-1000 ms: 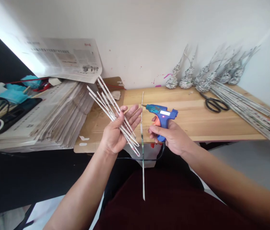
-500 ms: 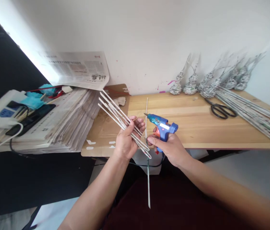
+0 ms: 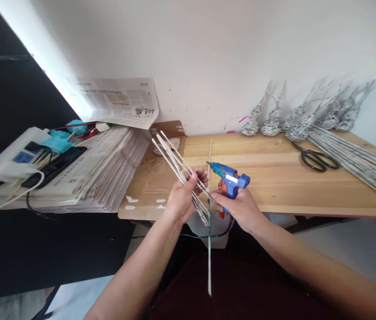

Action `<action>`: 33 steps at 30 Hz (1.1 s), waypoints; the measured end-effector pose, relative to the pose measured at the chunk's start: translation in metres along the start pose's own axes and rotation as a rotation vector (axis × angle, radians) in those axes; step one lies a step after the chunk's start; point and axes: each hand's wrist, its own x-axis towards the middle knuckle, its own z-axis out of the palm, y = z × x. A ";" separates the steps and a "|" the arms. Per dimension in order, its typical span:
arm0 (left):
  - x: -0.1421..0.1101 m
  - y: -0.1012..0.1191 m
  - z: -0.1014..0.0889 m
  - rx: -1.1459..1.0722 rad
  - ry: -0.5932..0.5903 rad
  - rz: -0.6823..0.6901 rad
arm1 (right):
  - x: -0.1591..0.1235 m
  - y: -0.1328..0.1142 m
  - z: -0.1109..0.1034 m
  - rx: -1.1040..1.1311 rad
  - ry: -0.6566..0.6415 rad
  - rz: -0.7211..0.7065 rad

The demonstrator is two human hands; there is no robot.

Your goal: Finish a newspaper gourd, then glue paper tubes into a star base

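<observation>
Flanking both closed grips, left on paper sticks, right on glue gun: newspaper stack, seemingly scissors.

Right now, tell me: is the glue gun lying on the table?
No, the right hand grips the glue gun above the table edge.

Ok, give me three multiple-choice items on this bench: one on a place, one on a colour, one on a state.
1. Where are the scissors?
A. on the wooden table
B. on the newspaper stack
C. in a hand

2. What colour is the glue gun body?
A. green
B. blue
C. black

3. What is the left hand doing?
A. lying flat
B. gripping a bundle of paper sticks
C. pointing

Answers: 1 A, they lie on the wood at right. 2 B, blue with an orange trigger, in the right hand. 3 B, fingers curl round the sticks.
</observation>
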 end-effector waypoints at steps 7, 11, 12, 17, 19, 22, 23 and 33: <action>0.009 0.023 -0.010 0.633 -0.122 0.165 | 0.006 -0.001 -0.005 0.065 0.042 -0.040; 0.015 0.035 -0.002 0.829 -0.258 0.215 | 0.013 -0.009 -0.012 0.095 0.071 -0.059; 0.018 0.037 0.000 0.854 -0.292 0.221 | 0.015 -0.012 -0.013 0.097 0.063 -0.060; 0.034 0.032 0.010 0.816 -0.493 0.221 | 0.028 -0.022 -0.014 0.064 0.001 -0.103; 0.041 0.030 0.010 0.801 -0.515 0.239 | 0.033 -0.023 -0.014 0.054 0.010 -0.114; 0.050 0.030 0.008 0.846 -0.490 0.301 | 0.041 -0.022 -0.014 0.054 0.058 -0.117; 0.052 0.030 0.007 0.865 -0.479 0.317 | 0.043 -0.022 -0.013 0.055 0.076 -0.116; 0.059 0.029 0.002 0.933 -0.491 0.273 | 0.060 -0.012 -0.017 -0.078 0.143 -0.200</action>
